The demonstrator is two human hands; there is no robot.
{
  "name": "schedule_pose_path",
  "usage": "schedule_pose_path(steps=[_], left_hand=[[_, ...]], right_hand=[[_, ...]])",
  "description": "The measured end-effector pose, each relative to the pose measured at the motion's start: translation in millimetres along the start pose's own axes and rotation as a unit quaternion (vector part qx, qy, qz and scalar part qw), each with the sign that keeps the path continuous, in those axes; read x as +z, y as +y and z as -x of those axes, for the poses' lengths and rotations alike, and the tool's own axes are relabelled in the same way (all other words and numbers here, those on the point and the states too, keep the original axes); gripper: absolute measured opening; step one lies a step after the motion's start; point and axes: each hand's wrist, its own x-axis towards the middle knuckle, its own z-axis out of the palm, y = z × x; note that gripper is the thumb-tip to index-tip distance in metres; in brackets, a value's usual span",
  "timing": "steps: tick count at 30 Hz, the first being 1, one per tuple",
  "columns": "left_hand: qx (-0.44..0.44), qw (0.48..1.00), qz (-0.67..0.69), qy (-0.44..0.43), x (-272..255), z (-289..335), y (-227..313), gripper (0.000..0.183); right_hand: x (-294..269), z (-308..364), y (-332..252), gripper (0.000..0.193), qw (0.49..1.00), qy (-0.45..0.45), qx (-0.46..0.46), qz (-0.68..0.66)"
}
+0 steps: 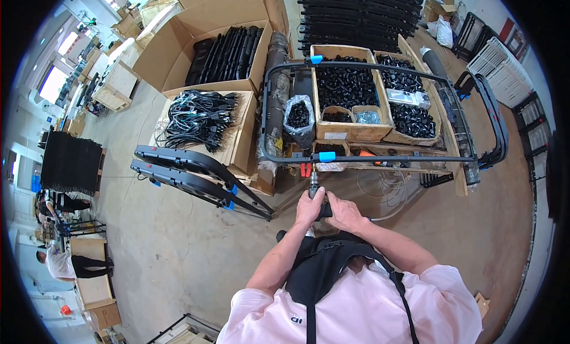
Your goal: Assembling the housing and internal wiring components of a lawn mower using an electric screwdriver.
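A drill with a metal chuck (pixel 314 179) is held out in front of my body. My left hand (pixel 309 208) wraps its body, and my right hand (pixel 345 212) closes around its dark handle. The drill's tip reaches the near rail of a black tubular frame (pixel 392 159), just left of a blue clip (pixel 327 157); whether it touches the rail cannot be made out. Red-handled pliers (pixel 305 169) hang beside the tip. The frame rests across a stand with wooden bins. A second blue clip (pixel 316 59) sits on its far rail.
Wooden bins (pixel 354 132) hold small black parts and screws. Left are black legs (pixel 196 166), a cable pile (pixel 199 121) on a carton and an open carton (pixel 172 53). A thin hose (pixel 392 210) trails right. People (pixel 62 264) work far left.
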Motion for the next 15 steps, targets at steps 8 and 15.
schedule_pose_path(steps=[8, 15], left_hand=[[-0.007, 0.999, -0.037, 0.017, 0.1, -1.6, 9.9, 0.065], [-0.01, 1.0, -0.024, 0.015, 0.8, -1.2, 5.3, 0.068]], right_hand=[[-7.1, -2.6, -1.5, 0.068, 1.0, -0.002, -0.017, 0.018], [-3.5, 1.1, -8.0, 0.047, 0.997, 0.032, -0.065, -0.006]])
